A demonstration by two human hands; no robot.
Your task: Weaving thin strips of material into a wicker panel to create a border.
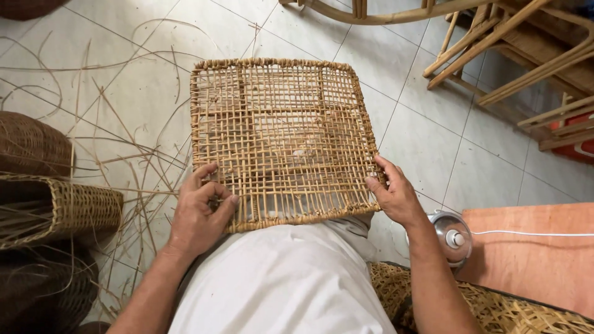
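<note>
Both hands [204, 210] grip woven rattan panel [281, 139] edges.

The woven panel [281, 139] rests on the person's lap, left hand [199, 213] on its near-left corner, right hand [393, 195] at its right edge. Loose strands [117, 142] and baskets [55, 207] lie left; wooden frames [513, 55] stand far right (perhaps chairs).

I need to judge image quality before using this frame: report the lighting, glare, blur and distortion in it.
Head view: soft, even daylight with faint shadows; mild sheen on the tiled floor and a bright glint on the metal fan. The woven rattan panel, left hand and right hand look sharp. Wide-angle bending shows at the edges; the wooden chair frames are slightly soft.
</note>
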